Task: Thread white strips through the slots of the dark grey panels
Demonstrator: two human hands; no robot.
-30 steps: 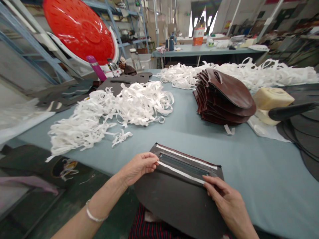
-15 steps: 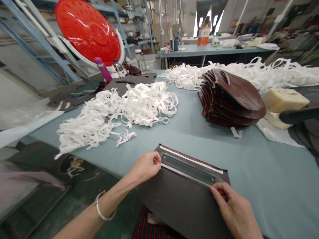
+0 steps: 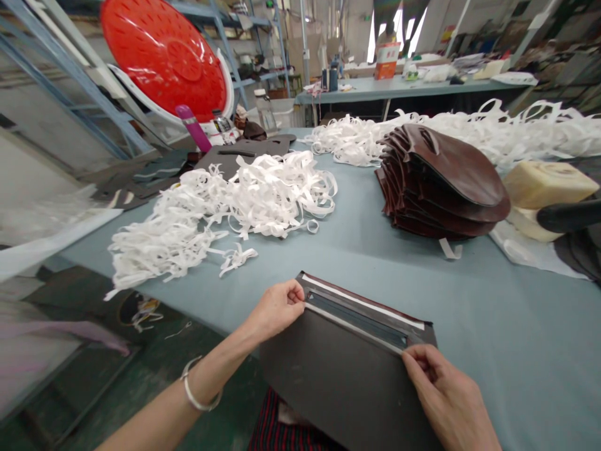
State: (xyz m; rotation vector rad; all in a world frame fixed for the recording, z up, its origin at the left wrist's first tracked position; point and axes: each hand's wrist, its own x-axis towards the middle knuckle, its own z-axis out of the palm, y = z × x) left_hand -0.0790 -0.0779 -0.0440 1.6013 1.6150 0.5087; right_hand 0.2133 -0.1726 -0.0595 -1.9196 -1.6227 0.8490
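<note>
This was a workshop, apparently for leather-like goods. Brown, leather-like pieces [image 3: 451, 172] stood stacked at the right of the near tabletop [image 3: 350, 247], with tangled white strips [image 3: 277, 197] heaped to their left. Blue shelving [image 3: 256, 80] rose at the far left, and a second long tabletop [image 3: 364, 91] farther back carried a red-and-white box [image 3: 387, 61] and assorted clutter.

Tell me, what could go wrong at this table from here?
The lower white strip, pinched near its ends by the left hand and right hand, might crease or sit crooked if either slips. The dark panel overhangs the table, so it could sag or shift. The uneven stack of brown pieces might slide if bumped.
</note>
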